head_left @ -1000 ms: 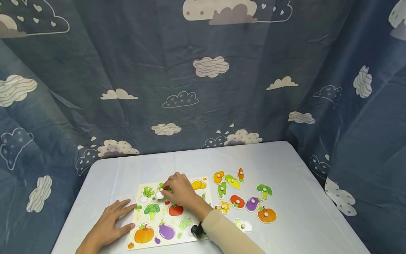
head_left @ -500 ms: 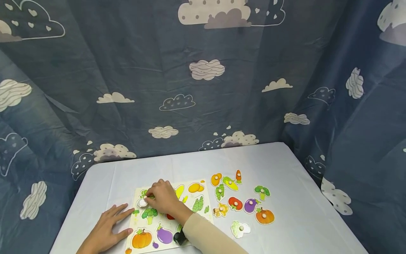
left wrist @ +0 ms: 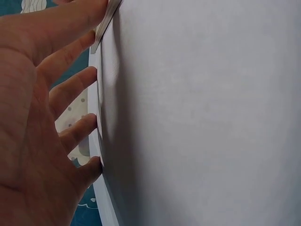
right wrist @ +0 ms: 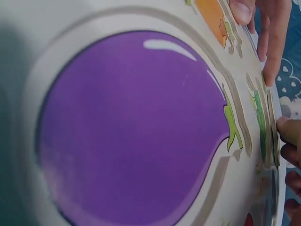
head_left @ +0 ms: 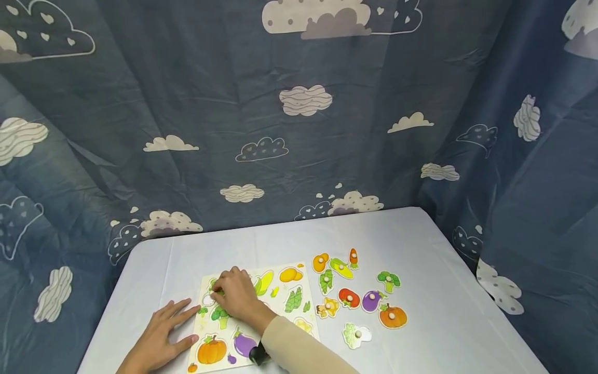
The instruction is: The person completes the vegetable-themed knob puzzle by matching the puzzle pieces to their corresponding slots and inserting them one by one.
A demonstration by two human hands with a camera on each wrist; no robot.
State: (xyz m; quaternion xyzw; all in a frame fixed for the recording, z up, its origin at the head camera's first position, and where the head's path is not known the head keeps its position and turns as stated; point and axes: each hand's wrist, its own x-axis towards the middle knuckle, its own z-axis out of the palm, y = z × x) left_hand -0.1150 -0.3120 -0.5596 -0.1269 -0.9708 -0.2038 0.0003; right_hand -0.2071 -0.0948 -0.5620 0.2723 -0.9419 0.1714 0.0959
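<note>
On the white puzzle board [head_left: 279, 311], my right hand [head_left: 240, 293] pinches a white turnip piece [head_left: 207, 299] with green leaves. The piece lies over the matching turnip spot at the board's far left corner, and my fingers partly hide it. My left hand [head_left: 156, 335] lies beside the board's left edge with spread fingers, its fingertips and thumb at that edge. In the right wrist view a printed eggplant [right wrist: 131, 127] fills most of the picture, with the pinching fingers [right wrist: 290, 132] at the right edge.
Loose knobbed pieces lie right of the board, among them a tomato [head_left: 349, 298], an eggplant [head_left: 372, 301], a pumpkin [head_left: 393, 316], a broccoli [head_left: 389, 281] and a corn [head_left: 341, 268]. A cloud-print curtain [head_left: 261, 104] hangs behind the white table [head_left: 444, 311].
My right hand has carried the turnip piece leftward across the board to its far left corner and has stayed there since half a second ago. My left hand keeps its place at the edge.
</note>
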